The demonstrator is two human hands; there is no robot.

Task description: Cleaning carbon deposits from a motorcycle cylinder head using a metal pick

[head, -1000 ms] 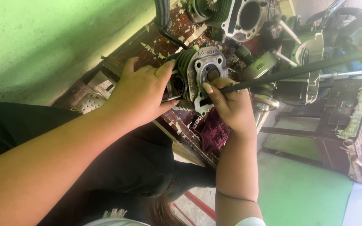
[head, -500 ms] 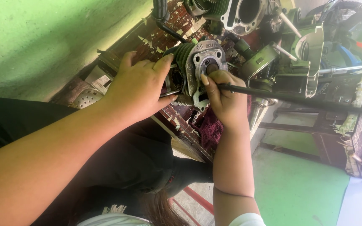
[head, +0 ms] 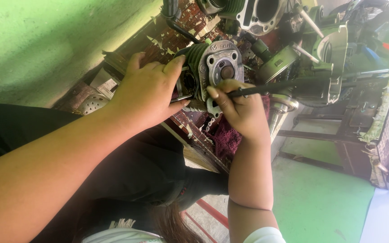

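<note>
A finned engine cylinder [head: 212, 74], green-painted cast metal with a bare grey gasket face and a round bore, rests on the worn wooden surface [head: 167, 40], whose red paint is flaking off in chips. The left hand [head: 147, 92] is clasped round its ribbed side, fingers curled over the fins. The right hand [head: 239, 108] is closed about a long, thin dark tool shaft [head: 289, 83], pinching it between thumb and fingers just below the cylinder's face; the tip is hidden behind the fingers. A dark maroon rag [head: 226, 137] lies under that wrist. Further along the surface sit a second cylinder [head: 257, 13] and a green engine casing [head: 327, 58], crowded together and hard to separate. The wall [head: 46, 40] and floor [head: 320, 202] are matt green. The view is turned sideways, and the shaft's far end runs out of frame.
</note>
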